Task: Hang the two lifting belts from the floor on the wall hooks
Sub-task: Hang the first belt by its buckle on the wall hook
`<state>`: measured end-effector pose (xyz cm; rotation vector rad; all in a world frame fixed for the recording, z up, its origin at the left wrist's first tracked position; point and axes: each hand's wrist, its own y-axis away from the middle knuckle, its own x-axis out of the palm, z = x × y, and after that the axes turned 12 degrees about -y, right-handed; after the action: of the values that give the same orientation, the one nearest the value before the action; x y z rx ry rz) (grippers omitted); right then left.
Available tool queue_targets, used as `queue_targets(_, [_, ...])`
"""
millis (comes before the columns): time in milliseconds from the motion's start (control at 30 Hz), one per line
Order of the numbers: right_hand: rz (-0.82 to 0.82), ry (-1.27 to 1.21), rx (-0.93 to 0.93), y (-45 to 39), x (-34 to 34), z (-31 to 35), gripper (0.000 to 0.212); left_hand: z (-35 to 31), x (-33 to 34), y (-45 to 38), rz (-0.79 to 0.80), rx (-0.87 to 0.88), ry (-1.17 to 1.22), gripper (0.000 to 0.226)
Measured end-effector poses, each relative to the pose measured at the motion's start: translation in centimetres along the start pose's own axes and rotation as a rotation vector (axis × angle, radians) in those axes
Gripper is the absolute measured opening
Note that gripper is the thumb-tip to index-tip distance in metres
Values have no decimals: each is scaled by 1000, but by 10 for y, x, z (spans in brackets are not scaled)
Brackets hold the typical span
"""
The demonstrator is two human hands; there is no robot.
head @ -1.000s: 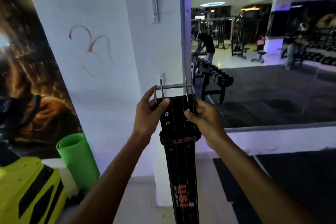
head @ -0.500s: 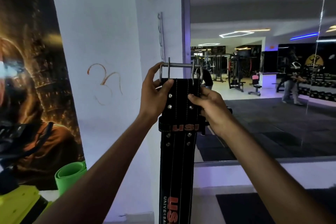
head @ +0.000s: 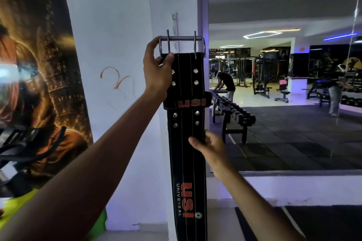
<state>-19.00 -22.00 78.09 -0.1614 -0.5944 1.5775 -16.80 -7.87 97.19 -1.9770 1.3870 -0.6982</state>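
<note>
A black lifting belt [head: 186, 152] with orange USI lettering hangs straight down in front of the white wall corner. My left hand [head: 156, 70] grips its top left edge just under the steel double-prong buckle [head: 182, 45]. The buckle is raised level with a narrow white hook strip [head: 175, 25] screwed to the wall; whether it touches a hook is hidden. My right hand [head: 209, 148] pinches the belt's right edge lower down, below the rivets. The second belt is not in view.
A large wall mirror [head: 284, 74] to the right reflects a dumbbell rack, machines and two people. A poster [head: 39, 84] covers the wall at left. Black straps [head: 17, 146] and a green object [head: 17, 205] sit at lower left.
The belt has been lifted higher toward the hook strip. My right hand has left the buckle end and slid down the belt's right edge; my left hand stays by the buckle.
</note>
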Motion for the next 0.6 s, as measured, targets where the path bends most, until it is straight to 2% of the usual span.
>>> queue_targets(67, [5,61,118,25,-8,-33,28,5,-2,-4,-9,-15,-5,45])
queue_targets(200, [82,166,329,77,-28,-85,20,18,-5,-5,-21,-69,13,44])
queue_targets(267, [109,195,378,78,-34,-92,27,25,-6,-4,-15,-96,25,44])
queue_targets(333, [112,181,349,58,-32,-79,44,27,-6,-5,-2,-110,40,44])
queue_targets(400, [45,132,242,23,-25,-53,75,26,-6,-6,6,-112,52,44])
queue_targets(433, [3,115,176,4,-19,-37,83,24,-5,-7,10,-108,57,43])
queue_targets(467, [-25,99,117,-15,-14,-22,80,22,-4,-7,16,-102,60,43])
queue_targets(600, [-29,19,77,-46,2,5,32,15,-1,-14,28,-67,67,43])
